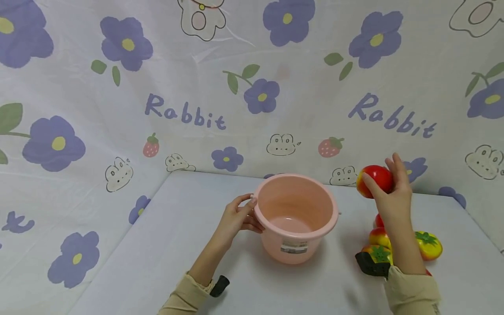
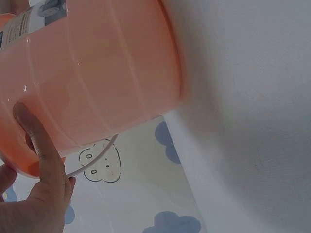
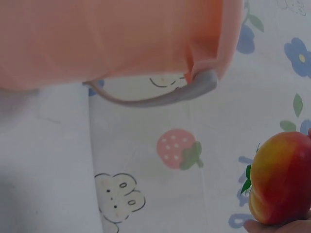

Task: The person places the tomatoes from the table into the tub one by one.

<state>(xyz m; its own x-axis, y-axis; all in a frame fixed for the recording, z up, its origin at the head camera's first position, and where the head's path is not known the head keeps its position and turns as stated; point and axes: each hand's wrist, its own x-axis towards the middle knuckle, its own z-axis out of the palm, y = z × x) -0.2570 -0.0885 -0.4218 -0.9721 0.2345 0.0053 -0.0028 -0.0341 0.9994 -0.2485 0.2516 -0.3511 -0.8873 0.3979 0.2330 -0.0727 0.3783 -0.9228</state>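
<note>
A pink plastic bucket (image 1: 271,243) stands upright on the white table, its mouth tilted toward the head camera and nothing visible inside. My left hand (image 1: 238,218) grips its rim on the left side; in the left wrist view the thumb (image 2: 36,128) lies against the bucket's outer wall. To the right of the bucket and above rim height, my right hand (image 1: 395,197) holds a red-and-yellow toy tomato (image 1: 376,180) between thumb and fingers. Green leaves show on this tomato (image 3: 282,179) in the right wrist view, where most of the hand is out of frame.
Several more red and yellow toy tomatoes (image 1: 429,246) lie on the table (image 1: 189,205) under the right forearm, partly hidden by it. A grey handle (image 3: 155,99) hangs at the bucket's far side. Behind the table rises a flower-and-rabbit patterned cloth (image 1: 307,109).
</note>
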